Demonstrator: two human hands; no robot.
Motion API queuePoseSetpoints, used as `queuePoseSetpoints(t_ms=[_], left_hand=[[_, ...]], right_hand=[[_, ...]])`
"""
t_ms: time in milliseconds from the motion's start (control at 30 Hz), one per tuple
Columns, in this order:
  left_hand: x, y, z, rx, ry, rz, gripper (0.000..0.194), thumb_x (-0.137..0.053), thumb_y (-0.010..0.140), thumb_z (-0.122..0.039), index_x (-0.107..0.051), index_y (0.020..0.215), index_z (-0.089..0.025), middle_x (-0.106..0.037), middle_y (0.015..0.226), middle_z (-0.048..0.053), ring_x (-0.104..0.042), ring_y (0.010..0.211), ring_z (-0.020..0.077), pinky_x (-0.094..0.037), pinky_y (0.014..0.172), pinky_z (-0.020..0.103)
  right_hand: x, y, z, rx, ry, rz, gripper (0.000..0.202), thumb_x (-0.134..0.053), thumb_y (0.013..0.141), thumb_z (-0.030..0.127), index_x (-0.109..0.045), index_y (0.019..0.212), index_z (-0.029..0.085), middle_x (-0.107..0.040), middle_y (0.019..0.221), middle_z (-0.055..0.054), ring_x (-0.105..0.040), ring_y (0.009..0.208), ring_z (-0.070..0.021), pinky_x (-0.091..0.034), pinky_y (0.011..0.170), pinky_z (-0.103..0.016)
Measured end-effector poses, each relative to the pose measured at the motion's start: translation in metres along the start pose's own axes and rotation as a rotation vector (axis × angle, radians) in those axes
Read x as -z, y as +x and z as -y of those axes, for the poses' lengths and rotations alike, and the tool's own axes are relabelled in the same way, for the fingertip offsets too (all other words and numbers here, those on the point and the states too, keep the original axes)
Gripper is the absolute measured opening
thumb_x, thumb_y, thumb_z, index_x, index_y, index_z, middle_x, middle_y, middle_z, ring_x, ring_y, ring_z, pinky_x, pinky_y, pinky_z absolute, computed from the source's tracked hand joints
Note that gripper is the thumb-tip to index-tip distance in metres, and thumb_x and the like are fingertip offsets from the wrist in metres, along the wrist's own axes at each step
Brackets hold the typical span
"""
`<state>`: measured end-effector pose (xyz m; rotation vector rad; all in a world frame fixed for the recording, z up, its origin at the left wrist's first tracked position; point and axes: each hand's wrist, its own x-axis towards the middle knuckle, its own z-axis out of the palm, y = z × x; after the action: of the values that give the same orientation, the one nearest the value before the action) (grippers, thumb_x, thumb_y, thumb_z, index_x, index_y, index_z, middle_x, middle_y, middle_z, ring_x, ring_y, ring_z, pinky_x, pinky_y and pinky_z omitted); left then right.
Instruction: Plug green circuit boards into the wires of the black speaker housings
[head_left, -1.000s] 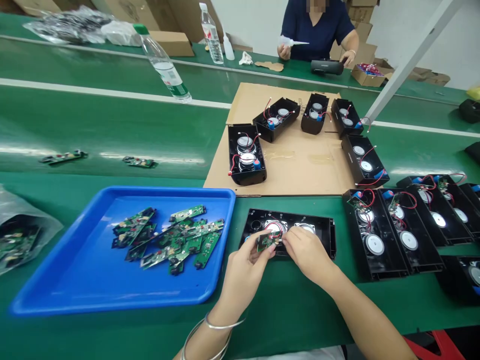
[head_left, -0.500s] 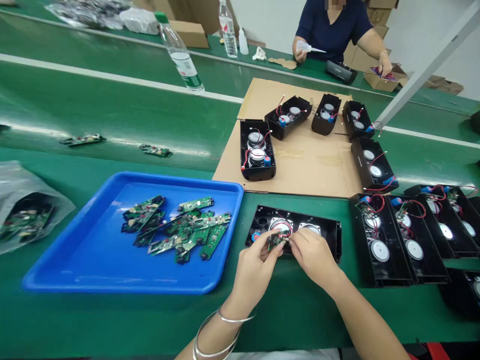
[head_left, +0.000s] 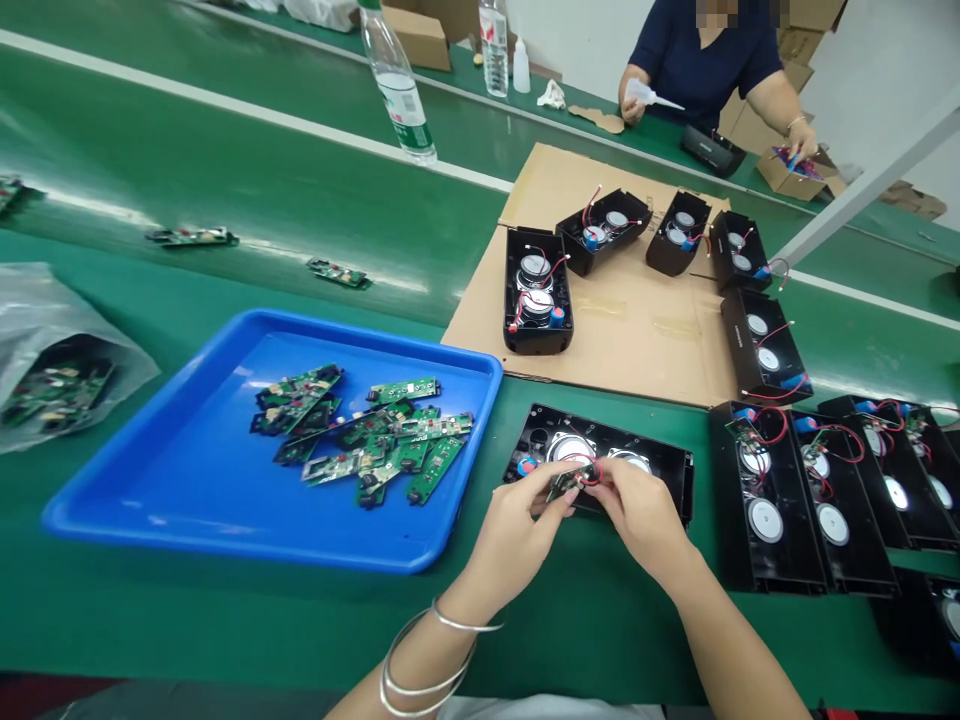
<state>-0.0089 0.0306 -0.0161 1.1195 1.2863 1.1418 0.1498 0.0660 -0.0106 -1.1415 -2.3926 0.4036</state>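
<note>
A small green circuit board (head_left: 562,484) is pinched in the fingers of my left hand (head_left: 517,525). My right hand (head_left: 646,508) is closed at the board's right end, where red and black wires (head_left: 591,472) run; its fingertips appear to grip the wires. Both hands are above the near edge of an open black speaker housing (head_left: 660,462). Two round speakers, one of them the left speaker (head_left: 571,447), and a blue part (head_left: 527,467) show inside it. My fingers hide part of the housing and the wire ends.
A blue tray (head_left: 247,552) on the left holds several circuit boards. Several black housings (head_left: 780,560) stand at the right, others on a cardboard sheet (head_left: 630,330). A bag of boards (head_left: 67,390) lies far left. Across the belt, a person (head_left: 701,70) sits near a bottle (head_left: 401,100).
The view has shifted, so most things on the far side appear further right. My hands remain together at the board, which looks more tilted, with my right fingers closer around the wires.
</note>
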Motion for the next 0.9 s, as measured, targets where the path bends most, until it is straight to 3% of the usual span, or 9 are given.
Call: queuePoseSetpoints(t_ms=[133,367,500,600,700,800,900], left_hand=[[0.007,0.002,-0.003,-0.062,0.088,0.099,0.025,-0.054,0.079,-0.02,-0.069,0.099,-0.02,-0.074,0.098,0.003,-0.071,0.076,0.0178,-0.062,0.066,0.026],[0.006,0.0,0.002,-0.073,0.085,0.068,0.024,-0.054,0.08,-0.023,-0.067,0.1,-0.02,-0.074,0.099,0.005,-0.071,0.079,0.0184,-0.062,0.062,0.025],[0.005,-0.003,0.003,-0.035,0.105,0.002,0.023,-0.057,0.078,-0.025,-0.066,0.099,-0.021,-0.075,0.093,0.003,-0.072,0.074,0.019,-0.061,0.069,0.028],[0.007,-0.002,0.002,0.028,0.1,-0.014,0.023,-0.06,0.076,-0.028,-0.066,0.097,-0.021,-0.075,0.085,0.002,-0.073,0.07,0.0198,-0.061,0.069,0.029],[0.008,0.0,0.0,0.056,0.104,-0.01,0.024,-0.062,0.074,-0.029,-0.065,0.096,-0.02,-0.075,0.087,0.003,-0.073,0.071,0.0205,-0.061,0.07,0.029],[0.007,0.001,-0.003,0.046,0.129,-0.02,0.023,-0.062,0.074,-0.03,-0.063,0.094,-0.02,-0.075,0.085,0.003,-0.073,0.073,0.0205,-0.061,0.069,0.028],[0.006,-0.001,-0.005,0.051,0.126,-0.033,0.022,-0.061,0.074,-0.03,-0.062,0.094,-0.02,-0.074,0.085,0.002,-0.072,0.075,0.0202,-0.061,0.069,0.029]], right_hand=[[0.005,0.004,0.001,0.013,0.068,0.061,0.036,-0.03,0.099,0.035,-0.061,0.092,0.017,-0.061,0.068,-0.004,-0.055,0.059,-0.0149,-0.043,0.052,-0.025],[0.005,0.008,-0.002,-0.025,0.083,0.083,0.033,-0.034,0.098,0.031,-0.063,0.095,0.015,-0.061,0.072,-0.005,-0.055,0.062,-0.0158,-0.043,0.055,-0.026],[0.02,0.02,-0.005,-0.279,0.178,0.254,0.01,-0.052,0.091,0.024,-0.061,0.093,0.019,-0.065,0.087,-0.003,-0.06,0.067,-0.0132,-0.045,0.061,-0.022],[0.026,0.032,0.001,-0.512,-0.084,0.383,0.008,-0.051,0.089,0.014,-0.057,0.094,0.017,-0.067,0.086,-0.005,-0.064,0.075,-0.0184,-0.045,0.063,-0.026],[0.018,0.041,0.012,-0.56,-0.249,0.494,0.02,-0.054,0.08,0.003,-0.057,0.095,0.015,-0.069,0.085,-0.011,-0.066,0.078,-0.0258,-0.044,0.063,-0.03],[0.007,0.044,0.017,-0.578,-0.213,0.466,0.028,-0.056,0.072,-0.004,-0.059,0.093,0.015,-0.07,0.082,-0.012,-0.067,0.076,-0.0272,-0.046,0.063,-0.031],[0.005,0.038,0.011,-0.606,-0.122,0.365,0.026,-0.056,0.076,-0.001,-0.059,0.095,0.017,-0.071,0.086,-0.008,-0.068,0.079,-0.0228,-0.049,0.065,-0.028]])
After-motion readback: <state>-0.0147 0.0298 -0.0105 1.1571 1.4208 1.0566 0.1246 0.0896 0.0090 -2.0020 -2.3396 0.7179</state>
